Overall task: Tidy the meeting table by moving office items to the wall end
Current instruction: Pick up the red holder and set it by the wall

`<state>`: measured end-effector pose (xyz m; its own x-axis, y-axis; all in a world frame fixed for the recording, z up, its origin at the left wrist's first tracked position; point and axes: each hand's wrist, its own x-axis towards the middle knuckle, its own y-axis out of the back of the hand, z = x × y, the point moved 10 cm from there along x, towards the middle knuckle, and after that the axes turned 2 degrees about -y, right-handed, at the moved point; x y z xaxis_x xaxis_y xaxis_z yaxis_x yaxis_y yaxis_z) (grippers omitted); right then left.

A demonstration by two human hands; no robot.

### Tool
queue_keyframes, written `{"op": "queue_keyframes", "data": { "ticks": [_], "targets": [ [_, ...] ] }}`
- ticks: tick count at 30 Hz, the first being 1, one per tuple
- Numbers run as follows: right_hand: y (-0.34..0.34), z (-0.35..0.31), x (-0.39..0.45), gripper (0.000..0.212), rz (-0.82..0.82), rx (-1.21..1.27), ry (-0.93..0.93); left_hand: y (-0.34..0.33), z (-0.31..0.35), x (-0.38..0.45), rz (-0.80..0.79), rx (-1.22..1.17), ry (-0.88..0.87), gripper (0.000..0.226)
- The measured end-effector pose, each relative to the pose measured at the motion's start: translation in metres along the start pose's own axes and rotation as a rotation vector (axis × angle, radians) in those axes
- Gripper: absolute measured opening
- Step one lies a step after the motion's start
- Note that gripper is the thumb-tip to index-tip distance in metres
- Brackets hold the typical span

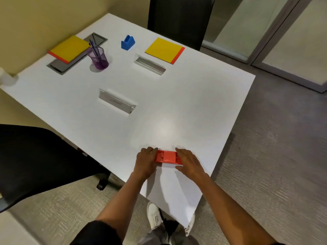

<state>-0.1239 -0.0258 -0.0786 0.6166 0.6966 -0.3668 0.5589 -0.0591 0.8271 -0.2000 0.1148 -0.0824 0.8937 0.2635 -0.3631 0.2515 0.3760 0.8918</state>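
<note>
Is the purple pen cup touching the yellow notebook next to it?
Apart. In the head view, a strip of white table shows between the pen cup and the near corner of the left yellow notebook, so they do not meet.

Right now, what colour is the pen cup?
Clear purple pen cup, seen in the head view.

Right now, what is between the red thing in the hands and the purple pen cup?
In the head view, one name plate stands between the red holder and purple pen cup; otherwise bare white table.
</note>
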Motion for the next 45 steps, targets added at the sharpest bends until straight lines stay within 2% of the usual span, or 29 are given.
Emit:
{"op": "queue_keyframes", "data": {
  "ticks": [3, 8, 13, 18, 22, 35, 45],
  "targets": [
    [-0.005, -0.003, 0.008, 0.068, 0.014, -0.032, -0.017, -0.005, -0.008, 0.004, 0.011, -0.019, 0.034, 0.064],
    [-0.007, -0.01, 0.013, 0.047, 0.059, -0.115, -0.041, -0.001, -0.013, 0.003, 0.085, -0.058, 0.051, 0.041],
    [0.003, -0.022, 0.014, 0.043, 0.033, -0.113, 0.006, 0.005, -0.018, -0.009, 0.082, -0.19, 0.031, 0.05],
    [0.027, -0.048, 0.013, 0.04, 0.065, -0.104, 0.112, 0.034, -0.028, -0.033, 0.219, -0.354, 0.05, 0.044],
    [0.047, -0.076, 0.007, 0.047, 0.064, -0.081, 0.199, 0.062, -0.034, -0.063, 0.303, -0.35, 0.094, 0.048],
    [0.109, -0.234, -0.024, 0.054, 0.109, -0.046, 0.685, 0.16, -0.088, -0.194, 0.657, -0.327, 0.311, 0.056],
    [0.119, -0.392, -0.02, 0.055, 0.175, -0.086, 0.84, 0.251, -0.177, -0.281, 0.896, -0.2, 0.358, 0.048]
  ]
}}
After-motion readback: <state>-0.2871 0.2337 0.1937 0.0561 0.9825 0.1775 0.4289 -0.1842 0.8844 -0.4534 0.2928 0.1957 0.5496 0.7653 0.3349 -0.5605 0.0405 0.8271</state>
